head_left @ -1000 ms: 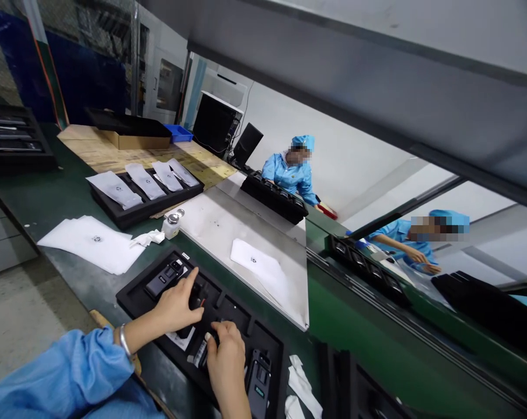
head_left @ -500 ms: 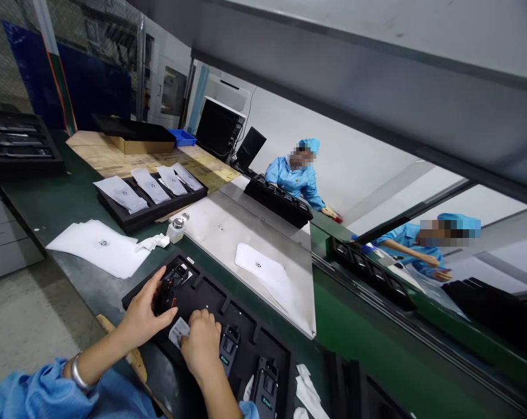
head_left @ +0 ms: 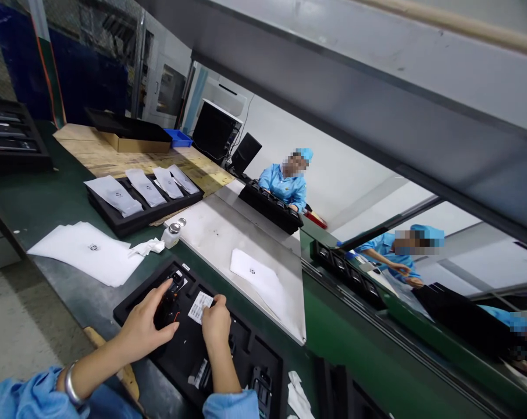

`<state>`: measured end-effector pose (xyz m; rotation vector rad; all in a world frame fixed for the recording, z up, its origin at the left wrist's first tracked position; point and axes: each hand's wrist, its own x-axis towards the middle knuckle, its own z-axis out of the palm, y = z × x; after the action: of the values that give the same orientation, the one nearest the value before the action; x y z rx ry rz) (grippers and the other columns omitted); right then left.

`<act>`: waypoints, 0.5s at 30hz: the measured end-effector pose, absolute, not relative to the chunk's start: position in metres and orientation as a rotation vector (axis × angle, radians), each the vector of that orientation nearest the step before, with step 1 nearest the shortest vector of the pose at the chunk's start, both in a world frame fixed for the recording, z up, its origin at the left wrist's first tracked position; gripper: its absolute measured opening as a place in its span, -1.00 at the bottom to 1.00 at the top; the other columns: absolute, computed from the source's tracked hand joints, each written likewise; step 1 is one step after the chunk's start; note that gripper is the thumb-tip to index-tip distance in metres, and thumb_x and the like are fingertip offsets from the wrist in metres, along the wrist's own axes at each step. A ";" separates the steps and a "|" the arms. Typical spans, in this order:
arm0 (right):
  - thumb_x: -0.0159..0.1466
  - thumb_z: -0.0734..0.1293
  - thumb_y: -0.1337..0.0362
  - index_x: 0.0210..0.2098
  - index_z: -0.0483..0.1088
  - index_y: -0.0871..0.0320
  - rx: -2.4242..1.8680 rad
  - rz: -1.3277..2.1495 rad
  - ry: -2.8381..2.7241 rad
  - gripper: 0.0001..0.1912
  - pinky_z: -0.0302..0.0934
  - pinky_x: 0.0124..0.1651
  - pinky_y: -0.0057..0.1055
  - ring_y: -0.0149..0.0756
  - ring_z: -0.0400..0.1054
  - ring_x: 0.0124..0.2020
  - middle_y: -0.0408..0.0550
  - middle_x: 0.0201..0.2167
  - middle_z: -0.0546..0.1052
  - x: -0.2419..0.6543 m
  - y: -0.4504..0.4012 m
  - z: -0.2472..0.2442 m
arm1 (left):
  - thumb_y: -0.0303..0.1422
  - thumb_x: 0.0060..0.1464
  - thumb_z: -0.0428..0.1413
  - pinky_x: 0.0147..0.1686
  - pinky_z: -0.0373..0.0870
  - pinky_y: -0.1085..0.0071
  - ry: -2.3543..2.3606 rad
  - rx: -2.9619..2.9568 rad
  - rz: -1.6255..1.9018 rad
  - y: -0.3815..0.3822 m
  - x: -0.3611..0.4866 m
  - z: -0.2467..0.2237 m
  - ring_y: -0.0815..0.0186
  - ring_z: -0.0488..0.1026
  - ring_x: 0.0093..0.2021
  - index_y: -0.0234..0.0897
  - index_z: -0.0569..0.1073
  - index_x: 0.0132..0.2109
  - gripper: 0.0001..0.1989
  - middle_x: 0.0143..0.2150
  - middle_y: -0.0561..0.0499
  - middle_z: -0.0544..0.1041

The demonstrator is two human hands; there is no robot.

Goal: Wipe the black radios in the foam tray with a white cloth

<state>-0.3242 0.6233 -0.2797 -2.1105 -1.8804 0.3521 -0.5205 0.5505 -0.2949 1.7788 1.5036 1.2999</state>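
Observation:
My left hand (head_left: 148, 323) is curved around a black device (head_left: 168, 304) at the left end of a black foam tray (head_left: 128, 299). Between the fingers and thumb of my right hand (head_left: 217, 320) is a white printed label (head_left: 200, 306), raised over the middle of the tray. Another black device (head_left: 261, 384) lies in the tray's right end. Below my right hand, a further device with a white label (head_left: 200, 374) is partly hidden by my forearm.
White sheets (head_left: 89, 250), crumpled tissue (head_left: 148, 247) and a small bottle (head_left: 171, 234) lie behind the tray. Farther back, a second foam tray (head_left: 124, 227) holds several white pouches. Co-workers in blue (head_left: 283, 183) sit across the line.
My right hand has moved up and right with the label, which now shows more fully. My left hand stays around its device. The camera view has shifted slightly, and a co-worker's arm has drawn in.

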 end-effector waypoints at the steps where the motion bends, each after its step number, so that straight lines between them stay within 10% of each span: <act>1: 0.28 0.19 0.40 0.03 0.24 0.23 -2.131 0.318 -1.894 -0.68 0.26 -0.19 -0.33 -0.11 0.52 -0.18 0.11 -0.23 0.58 -0.327 0.622 -0.279 | -0.32 0.09 0.13 0.25 0.26 0.15 1.517 1.800 1.264 0.552 -0.518 -0.293 0.11 0.28 0.26 -0.12 -0.05 0.41 -0.20 0.28 -0.11 0.28; 15: 0.40 0.08 0.14 0.09 0.25 0.16 -2.239 0.266 -1.611 -0.64 0.28 -0.22 -0.26 -0.08 0.50 -0.19 0.02 -0.24 0.56 -0.248 0.546 -0.276 | -0.33 0.12 0.11 -0.18 0.44 0.17 1.820 2.278 0.491 0.608 -0.428 -0.260 -0.05 0.44 -0.06 -0.39 -0.03 0.44 -0.18 0.01 -0.32 0.39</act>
<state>-0.2483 0.5463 -0.2757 -2.2394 -1.6110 0.2656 -0.4285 0.6085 -0.2600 2.2783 1.8204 0.4913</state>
